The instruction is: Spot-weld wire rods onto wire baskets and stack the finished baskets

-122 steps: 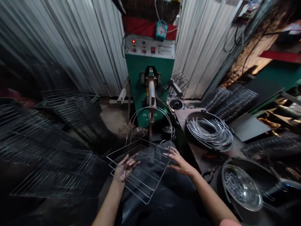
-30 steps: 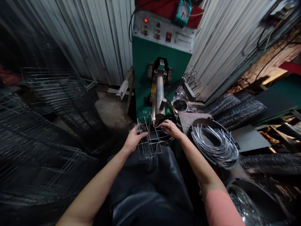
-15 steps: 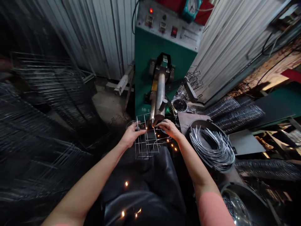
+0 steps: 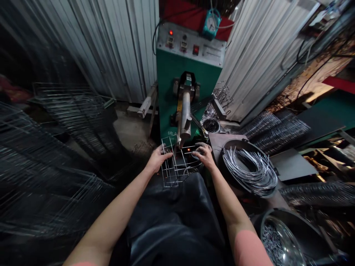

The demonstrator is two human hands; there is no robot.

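Observation:
My left hand [image 4: 157,159] is closed on the left side of a small box-shaped wire frame [image 4: 174,168], thumb across its wires. The frame stands tilted below the welding machine's electrode arm [image 4: 185,114], its upper wires close to the lower tip [image 4: 181,142]. To the right of that tip is my right hand [image 4: 203,153], its fingers curled. Thin bright wire lines run between the frame and these fingertips; whether they are pinched is too small to tell. One orange spark [image 4: 189,149] glows between the frame and my right hand.
A green machine cabinet [image 4: 169,92] stands ahead against corrugated metal walls. At right are a pan of looped wires [image 4: 249,170] and a bowl of small metal pieces [image 4: 273,240]. Stacked wire racks [image 4: 74,107] fill the left side. A dark apron [image 4: 174,221] covers my lap.
My right hand has moved slightly right, away from the electrode tip. Most of the scattered sparks are gone. My left hand still holds the wire frame, and the view has tilted up a little.

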